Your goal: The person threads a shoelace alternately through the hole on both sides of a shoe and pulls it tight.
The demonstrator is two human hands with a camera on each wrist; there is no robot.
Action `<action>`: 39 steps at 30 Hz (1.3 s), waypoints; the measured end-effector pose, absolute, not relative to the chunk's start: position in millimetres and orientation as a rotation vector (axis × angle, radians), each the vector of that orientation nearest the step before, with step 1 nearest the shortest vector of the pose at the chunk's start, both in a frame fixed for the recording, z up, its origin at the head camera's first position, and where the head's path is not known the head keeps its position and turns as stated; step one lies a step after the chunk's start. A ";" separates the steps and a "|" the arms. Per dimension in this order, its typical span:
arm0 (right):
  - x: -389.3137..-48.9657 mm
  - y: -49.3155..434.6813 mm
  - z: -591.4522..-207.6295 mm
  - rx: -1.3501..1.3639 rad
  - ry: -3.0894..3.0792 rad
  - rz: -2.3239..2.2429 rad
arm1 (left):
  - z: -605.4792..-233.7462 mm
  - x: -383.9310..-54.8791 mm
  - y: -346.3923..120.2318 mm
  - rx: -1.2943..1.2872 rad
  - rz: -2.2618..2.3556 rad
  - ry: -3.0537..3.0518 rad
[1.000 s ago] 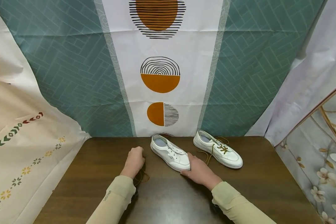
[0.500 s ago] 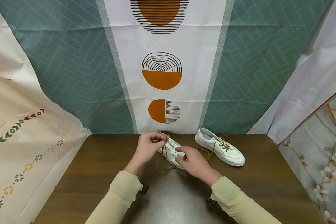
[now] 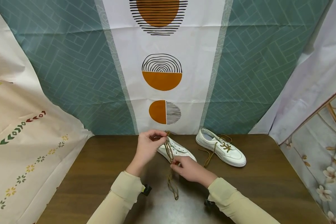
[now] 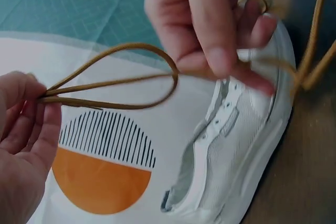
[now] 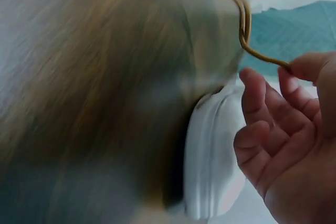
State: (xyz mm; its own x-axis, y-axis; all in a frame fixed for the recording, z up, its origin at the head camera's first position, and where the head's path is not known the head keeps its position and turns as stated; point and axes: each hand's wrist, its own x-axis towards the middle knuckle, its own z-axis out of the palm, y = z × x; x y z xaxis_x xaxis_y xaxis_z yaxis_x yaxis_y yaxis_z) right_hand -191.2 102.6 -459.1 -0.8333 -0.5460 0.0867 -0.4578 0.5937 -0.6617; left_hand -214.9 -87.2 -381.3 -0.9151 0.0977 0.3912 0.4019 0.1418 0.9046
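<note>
A looped brown shoelace hangs between my two hands above the left white sneaker. My left hand pinches its upper end between thumb and fingertips, just over the heel side of the shoe. Lower down, by the toe, my right hand pinches the same lace. In the left wrist view the lace forms a long loop between the hands, and the eyelets of the sneaker show no lace. The loose lace trails beyond the right fingertips in the right wrist view.
To the right stands a second white sneaker, its brown lace crossed through the eyelets with loose ends on the table. Both shoes are near the back edge of the dark wooden table, before a patterned curtain.
My left hand has risen from the table over the shoe with the shoelace. My right hand has let go of the shoe's toe and now pinches the lace, drawing it down toward me.
</note>
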 end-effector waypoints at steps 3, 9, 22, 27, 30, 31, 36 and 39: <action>-190.0 110.9 -462.6 -0.799 2.626 -1.114 | -372.6 -211.7 -90.8 -0.413 -1.840 -2.107; -187.1 124.6 -467.4 -0.804 2.548 -1.114 | -356.6 -210.9 -101.2 -0.215 -1.829 -1.962; -202.9 163.7 -442.8 -0.667 2.681 -1.087 | -403.7 -234.6 -161.8 0.170 -1.350 -2.173; -202.2 155.5 -434.2 -0.724 2.686 -1.073 | -422.1 -232.2 -156.7 0.048 -1.091 -2.510; -200.5 147.2 -430.7 -0.764 2.702 -1.050 | -425.7 -225.0 -141.0 -0.080 -0.940 -2.649; -199.9 144.7 -429.6 -0.773 2.712 -1.047 | -425.9 -221.8 -133.7 -0.156 -0.922 -2.674; -198.7 132.8 -424.9 -0.817 2.728 -1.040 | -423.9 -204.6 -93.4 -0.663 -1.007 -2.769; -199.1 127.1 -423.7 -0.855 2.729 -1.038 | -422.9 -199.3 -79.5 -0.871 -1.007 -2.777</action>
